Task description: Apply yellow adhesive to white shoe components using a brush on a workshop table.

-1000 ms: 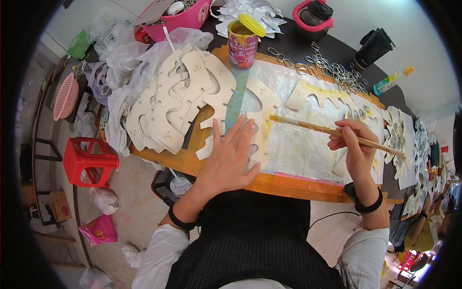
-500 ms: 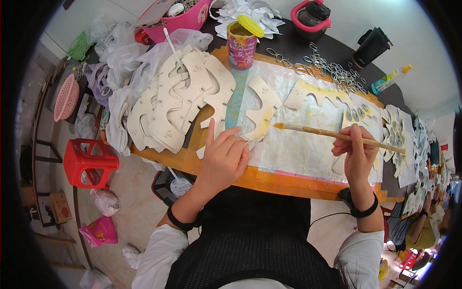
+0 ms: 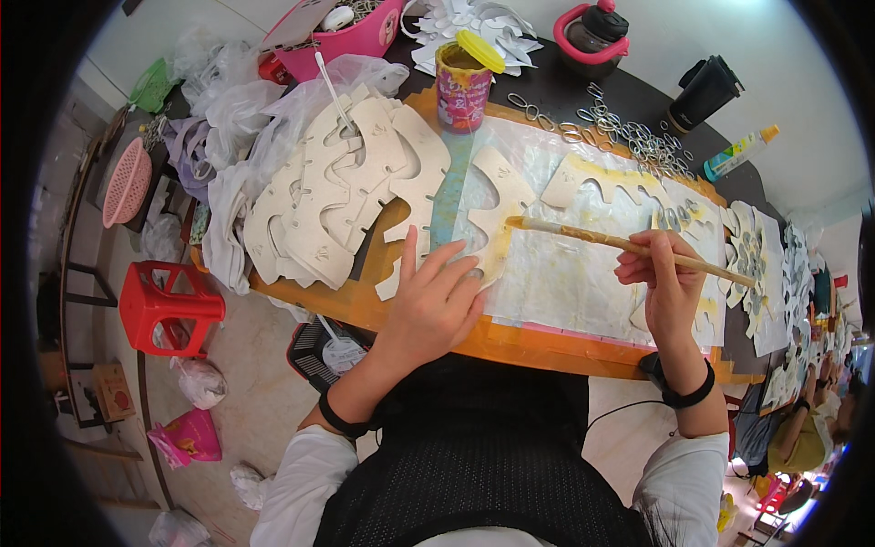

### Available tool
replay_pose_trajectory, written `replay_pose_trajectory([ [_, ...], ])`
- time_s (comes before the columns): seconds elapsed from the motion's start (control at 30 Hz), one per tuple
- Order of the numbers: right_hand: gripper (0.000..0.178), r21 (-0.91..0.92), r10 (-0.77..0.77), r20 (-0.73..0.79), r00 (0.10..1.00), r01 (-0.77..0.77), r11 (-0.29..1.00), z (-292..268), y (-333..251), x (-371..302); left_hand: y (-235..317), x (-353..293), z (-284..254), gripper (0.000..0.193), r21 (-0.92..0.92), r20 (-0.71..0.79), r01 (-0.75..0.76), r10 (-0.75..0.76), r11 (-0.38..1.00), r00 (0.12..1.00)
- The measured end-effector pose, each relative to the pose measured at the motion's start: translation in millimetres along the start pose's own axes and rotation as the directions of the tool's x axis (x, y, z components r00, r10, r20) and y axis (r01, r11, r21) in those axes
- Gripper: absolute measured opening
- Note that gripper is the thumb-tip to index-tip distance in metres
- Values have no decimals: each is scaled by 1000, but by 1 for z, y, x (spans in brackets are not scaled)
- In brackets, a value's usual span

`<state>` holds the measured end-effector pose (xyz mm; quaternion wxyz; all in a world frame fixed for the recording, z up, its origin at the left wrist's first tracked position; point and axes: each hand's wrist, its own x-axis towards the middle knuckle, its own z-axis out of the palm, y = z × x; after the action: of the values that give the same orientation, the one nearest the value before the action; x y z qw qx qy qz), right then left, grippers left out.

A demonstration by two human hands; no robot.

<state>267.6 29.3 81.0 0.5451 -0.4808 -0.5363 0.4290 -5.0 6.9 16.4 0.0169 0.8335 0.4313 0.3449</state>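
Observation:
My right hand (image 3: 670,278) is closed on a long wooden-handled brush (image 3: 592,237), which slants down to the left. The brush tip touches the right edge of a cream, curved cut-out piece (image 3: 492,223) with yellow smears on it. My left hand (image 3: 433,301) lies with its fingers spread at the near end of that piece, the fingertips over its edge. Further right on the white, yellow-stained sheet (image 3: 547,283) lies another scalloped cream piece (image 3: 602,178). Left of my left hand is a heap of similar cut-outs (image 3: 319,196).
A purple cup (image 3: 463,96) with a yellow rim stands behind the sheet. Metal rings (image 3: 629,132) lie along the far edge, near a black tumbler (image 3: 704,96) and a glue-like bottle (image 3: 740,153). A pink basket (image 3: 360,46) sits back left; a red stool (image 3: 170,305) stands on the floor.
The brush tip has moved slightly up and left onto the piece's edge. My left hand has shifted slightly right and down, its fingers reaching further over the piece.

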Motion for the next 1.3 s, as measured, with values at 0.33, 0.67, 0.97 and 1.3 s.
replay_pose_trajectory([
  [0.33, 29, 11, 126, 43, 991, -126, 992, -5, 5, 0, 0, 3, -3, 26, -69, 107, 14, -7, 997, 994],
  [0.67, 31, -22, 226, 226, 948, -227, 974, -7, -5, -4, -3, -1, 2, 42, -154, 109, 66, -50, 986, 993],
  [0.97, 30, -50, 268, 357, 895, -269, 962, -13, -8, -6, 0, -6, -10, 53, -150, 227, 127, -91, 981, 970],
  [1.3, 30, -3, 165, 233, 958, -169, 986, -3, -8, -8, 0, -9, -11, 55, -168, 217, 136, -98, 976, 971],
])
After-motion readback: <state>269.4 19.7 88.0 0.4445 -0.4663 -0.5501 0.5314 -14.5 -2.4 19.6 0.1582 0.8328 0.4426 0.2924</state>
